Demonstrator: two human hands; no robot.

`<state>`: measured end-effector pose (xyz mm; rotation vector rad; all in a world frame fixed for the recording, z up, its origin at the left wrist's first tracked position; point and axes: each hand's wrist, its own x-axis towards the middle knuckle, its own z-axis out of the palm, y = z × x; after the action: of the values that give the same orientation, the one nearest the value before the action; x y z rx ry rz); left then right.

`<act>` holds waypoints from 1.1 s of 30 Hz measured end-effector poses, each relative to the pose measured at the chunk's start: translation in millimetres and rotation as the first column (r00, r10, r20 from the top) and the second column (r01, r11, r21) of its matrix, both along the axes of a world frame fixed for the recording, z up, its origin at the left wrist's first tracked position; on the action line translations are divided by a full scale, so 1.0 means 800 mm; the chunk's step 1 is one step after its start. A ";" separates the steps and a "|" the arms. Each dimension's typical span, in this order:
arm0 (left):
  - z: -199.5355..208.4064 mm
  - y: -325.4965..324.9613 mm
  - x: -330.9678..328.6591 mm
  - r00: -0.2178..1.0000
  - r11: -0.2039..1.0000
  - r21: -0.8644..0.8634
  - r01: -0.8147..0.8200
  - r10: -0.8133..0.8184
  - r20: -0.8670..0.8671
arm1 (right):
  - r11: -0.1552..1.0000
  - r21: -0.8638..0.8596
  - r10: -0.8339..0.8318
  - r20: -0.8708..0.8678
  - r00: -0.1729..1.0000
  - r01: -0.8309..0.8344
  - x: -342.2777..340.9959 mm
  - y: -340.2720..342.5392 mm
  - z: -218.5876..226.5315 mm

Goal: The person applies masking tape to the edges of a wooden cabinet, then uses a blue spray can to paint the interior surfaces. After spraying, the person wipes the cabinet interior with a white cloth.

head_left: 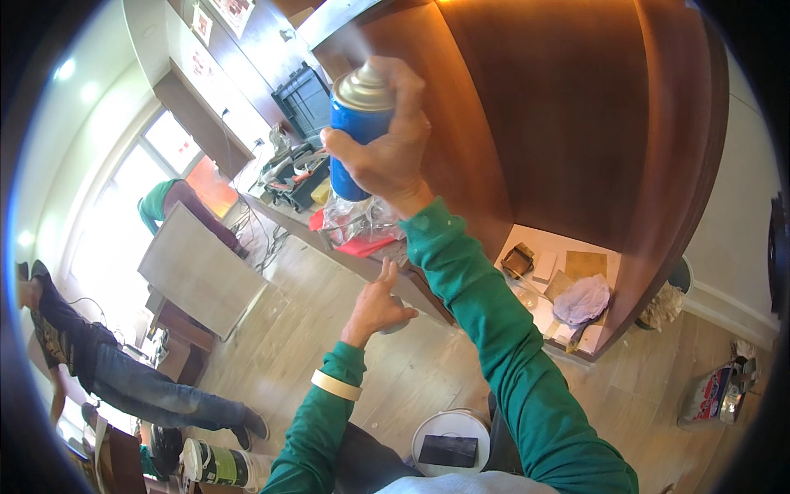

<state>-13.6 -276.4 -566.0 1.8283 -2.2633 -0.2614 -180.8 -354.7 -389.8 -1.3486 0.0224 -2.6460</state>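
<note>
Near the curved brown wooden cabinet (568, 107), the right grip (397, 136) holds a raised blue metal spray can (355, 128), nozzle obscured. The left grip (377, 311) partly conceals a rounded grey object (397, 326); whether held cannot be determined.

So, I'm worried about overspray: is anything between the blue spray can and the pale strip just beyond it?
Nothing solid visible: only whitish haze lies between the spray can, held in the right hand, and the pale strip.

Far left, a person in green (183, 202) bends beyond a pale panel (197, 267); closer is a person in jeans (140, 379). Near, a dark slab (448, 451) lies on a white bucket (451, 423).
</note>
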 end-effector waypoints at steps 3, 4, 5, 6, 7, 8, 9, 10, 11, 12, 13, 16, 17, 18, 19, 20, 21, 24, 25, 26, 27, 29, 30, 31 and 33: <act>0.000 -0.002 0.001 1.000 0.999 0.034 -0.014 0.014 -0.003 | 0.997 0.040 -0.058 -0.061 0.996 0.060 0.020 -0.006 -0.003; 0.004 0.000 -0.002 1.000 0.998 0.056 -0.030 0.029 0.009 | 0.996 0.053 -0.063 -0.081 0.995 0.067 0.025 -0.006 -0.005; 0.006 0.001 -0.003 0.999 0.996 0.077 -0.044 0.043 0.022 | 0.995 0.037 -0.088 -0.084 0.993 0.091 0.028 -0.006 -0.008; 0.004 -0.001 -0.001 0.999 0.997 0.065 -0.036 0.035 0.019 | 0.995 0.032 -0.089 -0.094 0.992 0.093 0.029 -0.005 -0.013; 0.002 -0.001 0.002 0.999 0.998 0.053 -0.030 0.030 0.014 | 0.995 0.027 -0.089 -0.107 0.990 0.092 0.029 0.000 -0.016; 0.001 -0.001 0.004 1.000 0.999 0.042 -0.024 0.024 0.009 | 0.996 0.021 -0.089 -0.119 0.989 0.092 0.027 0.005 -0.020; -0.002 0.000 0.006 1.000 0.999 0.024 -0.021 0.021 0.008 | 0.997 0.025 -0.067 -0.111 0.992 0.070 0.024 0.010 -0.025; 0.000 0.003 0.003 1.000 1.000 0.003 -0.017 0.017 0.003 | 0.998 0.026 -0.046 -0.107 0.993 0.049 0.019 0.015 -0.027; 0.001 0.004 0.001 1.000 1.000 -0.017 -0.013 0.013 -0.003 | 0.999 0.027 -0.025 -0.103 0.994 0.028 0.014 0.019 -0.028; 0.001 0.005 0.000 1.000 1.000 -0.025 -0.010 0.010 -0.001 | 0.999 0.014 -0.035 -0.088 0.996 0.036 0.010 0.020 -0.025; 0.000 0.005 0.001 1.000 0.999 -0.032 -0.010 0.010 0.005 | 0.999 0.002 -0.042 -0.070 0.997 0.042 0.007 0.019 -0.020; -0.005 0.005 0.005 1.000 0.997 -0.075 0.009 -0.007 0.026 | 0.999 0.013 -0.044 -0.038 0.998 0.045 0.007 0.017 -0.005; -0.006 0.004 0.006 0.999 0.995 -0.094 0.020 -0.016 0.034 | 0.998 0.014 -0.054 -0.033 0.998 0.055 0.008 0.014 0.001; -0.006 0.003 0.007 0.999 0.995 -0.098 0.027 -0.023 0.042 | 0.998 0.016 -0.064 -0.027 0.998 0.065 0.009 0.011 0.008; -0.005 0.002 0.009 0.999 0.994 -0.102 0.031 -0.027 0.045 | 0.991 0.028 -0.130 -0.060 0.990 0.132 0.012 0.006 0.015; -0.004 0.002 0.010 0.998 0.994 -0.106 0.036 -0.031 0.049 | 0.991 0.047 -0.117 -0.092 0.989 0.122 0.016 0.005 0.016; -0.005 0.000 0.014 0.998 0.988 -0.141 0.058 -0.054 0.034 | 0.991 0.066 -0.106 -0.122 0.987 0.114 0.019 0.005 0.017; 0.002 0.003 0.017 0.976 0.991 -0.131 -0.011 -0.018 -0.217 | 0.992 0.096 -0.059 -0.263 0.963 0.087 0.020 0.016 -0.012; 0.014 0.019 0.013 0.909 0.995 -0.006 -0.098 0.087 -0.407 | 0.992 0.117 -0.012 -0.334 0.943 0.054 0.015 0.026 -0.042; 0.030 0.028 0.012 0.802 0.982 0.117 -0.151 0.190 -0.566 | 0.992 0.125 0.024 -0.398 0.917 0.028 0.003 0.044 -0.059; 0.026 0.031 0.031 0.676 0.977 0.060 -0.204 0.185 -0.714 | 0.983 0.176 0.125 -0.433 0.893 -0.052 -0.005 0.066 -0.078; 0.029 0.034 0.055 0.423 0.975 -0.013 -0.223 0.085 -0.902 | 0.952 0.281 0.263 -0.561 0.785 -0.118 -0.034 0.103 -0.122; 0.040 0.036 0.055 0.305 0.983 -0.045 -0.180 0.013 -0.952 | 0.933 0.343 0.318 -0.641 0.699 -0.110 -0.049 0.118 -0.138; 0.050 0.039 0.049 0.181 0.987 -0.079 -0.143 -0.052 -0.982 | 0.911 0.401 0.372 -0.708 0.601 -0.091 -0.062 0.133 -0.156; 0.068 0.055 0.018 0.202 0.993 -0.092 -0.080 -0.074 -0.977 | 0.819 0.569 0.549 -0.742 0.384 -0.073 -0.074 0.156 -0.182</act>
<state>0.9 -232.8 -511.4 0.9683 -1.2236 -0.9570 -240.3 -229.6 -535.3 -2.0940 0.4324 -1.1872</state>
